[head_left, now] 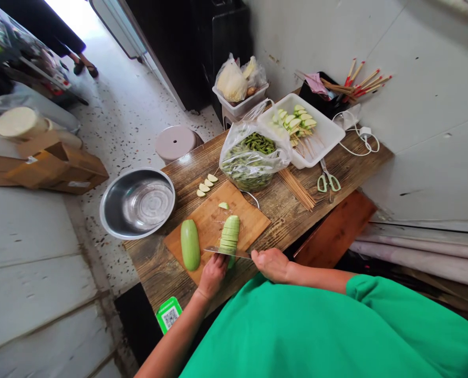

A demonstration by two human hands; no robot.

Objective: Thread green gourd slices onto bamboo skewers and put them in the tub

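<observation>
My right hand (272, 264) is closed round the handle of a kitchen knife (239, 253), whose blade lies across the near part of a sliced zucchini (230, 231). My left hand (213, 274) has its fingers bent against the near end of that zucchini, right by the blade; the fingertips are partly hidden. Several even slices stay lined up in the cut part. On the wooden cutting board (253, 218), an uncut zucchini half (190, 244) lies to the left, and a single slice (223, 205) sits beyond the sliced piece.
Skewered slices (207, 185) lie past the board. Behind are a plastic bag of green beans (253, 157), bamboo skewers (295, 188), scissors (328, 178) and a white tray (330, 137) of skewered slices. A steel basin (113, 202) stands at the left, near a stool (176, 143).
</observation>
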